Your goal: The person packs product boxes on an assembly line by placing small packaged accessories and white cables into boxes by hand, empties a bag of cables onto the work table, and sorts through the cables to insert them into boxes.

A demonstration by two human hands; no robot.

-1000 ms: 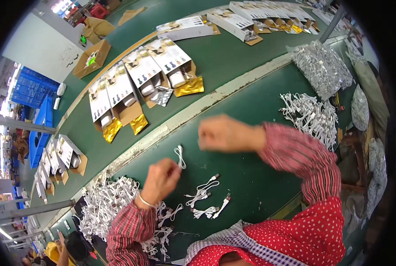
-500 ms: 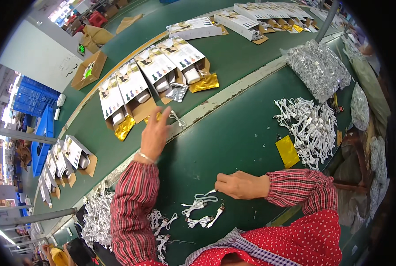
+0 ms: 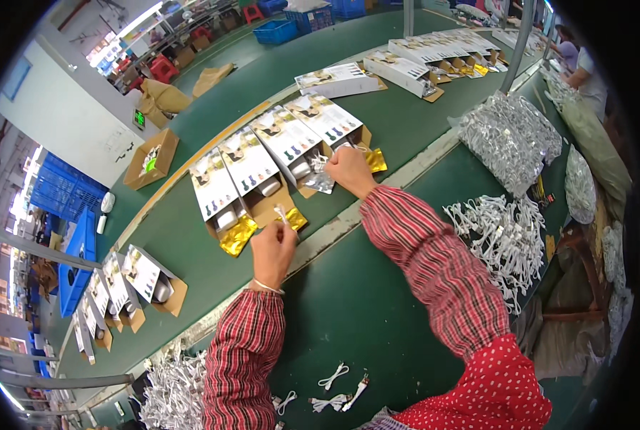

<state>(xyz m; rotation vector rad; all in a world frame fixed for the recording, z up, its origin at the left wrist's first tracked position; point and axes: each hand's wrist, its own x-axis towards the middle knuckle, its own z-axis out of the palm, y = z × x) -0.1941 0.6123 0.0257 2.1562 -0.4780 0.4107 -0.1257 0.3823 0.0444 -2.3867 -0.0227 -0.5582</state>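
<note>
My left hand (image 3: 273,252) is closed in a pinch on a small white cable (image 3: 280,213), whose end sticks up in front of an open carton (image 3: 267,208). A gold foil packet (image 3: 293,218) lies just beyond its fingers. Further right, my right hand (image 3: 350,170) is a closed fist at the mouth of another printed carton (image 3: 325,118). White cable loops (image 3: 319,164) show beside its fingers, above a silver packet (image 3: 320,183); the fingertips are partly hidden. White devices (image 3: 227,218) sit in the carton openings.
A heap of white cables (image 3: 502,247) and a bag of silver packets (image 3: 509,136) lie to the right. Another cable heap (image 3: 173,390) is at lower left. Several loose cables (image 3: 330,403) lie near me. A raised metal rail (image 3: 398,179) divides the green surfaces. More cartons (image 3: 144,272) stand left.
My left hand has closed on a white cable near the cartons. The right hand has moved from the near surface up to a carton opening. The view has shifted.
</note>
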